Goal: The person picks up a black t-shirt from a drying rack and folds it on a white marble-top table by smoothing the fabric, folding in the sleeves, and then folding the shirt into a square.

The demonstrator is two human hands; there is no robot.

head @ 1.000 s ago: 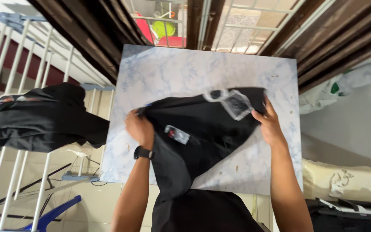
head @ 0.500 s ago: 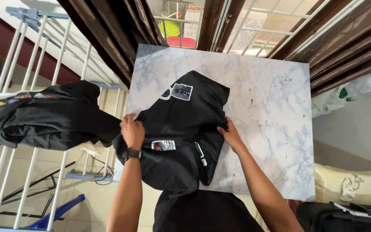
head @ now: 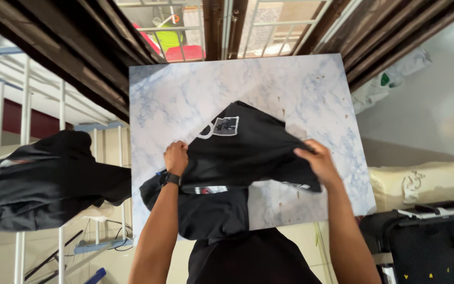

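Black cloth fills the middle: a black shirt (head: 248, 152) is spread over the marble-patterned surface (head: 185, 94), its near end hanging off the front edge toward the person's body. Behind the far edge, through the white window grille (head: 269, 26), sits a red basin (head: 185, 52) with something yellow-green in it; just what, I cannot tell.

Now the hands. The left hand (head: 176, 156), with a black watch (head: 169, 179) on its wrist, is closed tight on the shirt's left edge, knuckles up. The right hand (head: 316, 160) is clamped on the shirt's right edge, fingers curled over a fold and lifting it a little off the surface. The two hands are well apart, with the cloth stretched between them.

On to labels. A small square patch (head: 226, 126), grey with a white border, sits on the shirt's upper part, with a white curved mark just to its left. Lower down, under the lifted fold, a small white tag (head: 210, 190) with a red spot peeks out.

Off to the left, more black clothes (head: 43, 179) hang over a white drying rack (head: 61, 105). At the lower right stands a black bag (head: 426, 242), with a cream roll (head: 426, 181) behind it.
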